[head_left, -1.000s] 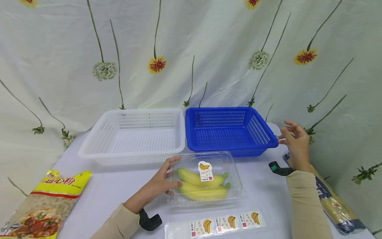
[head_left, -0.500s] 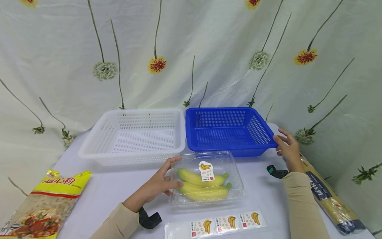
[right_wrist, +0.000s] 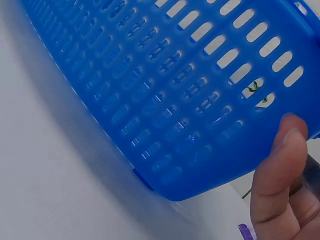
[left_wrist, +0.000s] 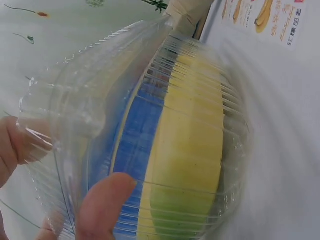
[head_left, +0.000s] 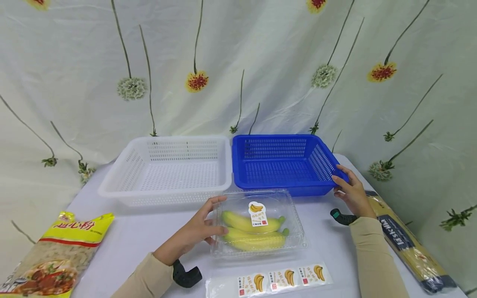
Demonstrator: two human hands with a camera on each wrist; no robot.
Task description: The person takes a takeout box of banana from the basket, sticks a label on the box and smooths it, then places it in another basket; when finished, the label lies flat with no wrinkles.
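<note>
My left hand (head_left: 199,229) grips the left side of a clear plastic clamshell box (head_left: 293,211), thumb at the front and fingers behind. Two yellow bananas (head_left: 257,241) with green ends lie inside, and a banana sticker (head_left: 258,214) is on the lid. In the left wrist view the thumb (left_wrist: 107,202) presses the ribbed plastic. At the front right corner of a blue perforated basket (head_left: 281,186), my right hand (head_left: 352,193) holds the rim between thumb and fingers. The right wrist view has the thumb (right_wrist: 280,170) on that corner, with the other fingertips mostly hidden.
A white perforated basket (head_left: 164,195) stands left of the blue one. In front of the box lies a strip of banana stickers (head_left: 285,279). A macaroni bag (head_left: 65,254) is at the far left, a long spaghetti pack (head_left: 404,242) at the right.
My right hand has moved left and slightly down from beside the blue basket onto its corner, uncovering more of the spaghetti pack. The left hand and the box stay in place.
</note>
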